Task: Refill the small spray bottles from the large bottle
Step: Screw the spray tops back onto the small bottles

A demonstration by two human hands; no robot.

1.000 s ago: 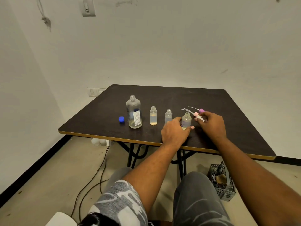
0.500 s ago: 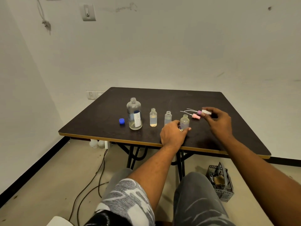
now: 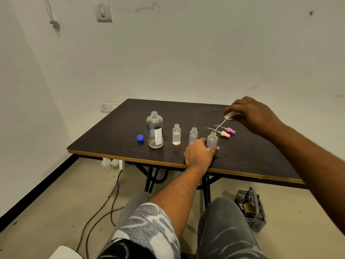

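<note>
The large clear bottle [image 3: 155,130] stands uncapped on the dark table [image 3: 115,135], with its blue cap [image 3: 140,137] to its left. Three small open bottles stand in a row to its right: one [image 3: 176,135], a second [image 3: 193,135] and a third [image 3: 212,140]. My left hand [image 3: 199,154] grips the base of the third bottle. My right hand [image 3: 250,114] is raised above the table and pinches a white spray top [image 3: 228,115], its thin tube hanging down toward that bottle. A pink spray top [image 3: 225,134] and a purple one [image 3: 231,131] lie behind the bottle.
A grey plastic basket [image 3: 251,209] sits on the floor under the table's right side. Cables [image 3: 104,206] trail across the floor at the left. My knees [image 3: 222,227] are below the table's front edge.
My right hand has picked the white spray top off the table and lifted it up and to the right. My left hand has stayed on the third small bottle.
</note>
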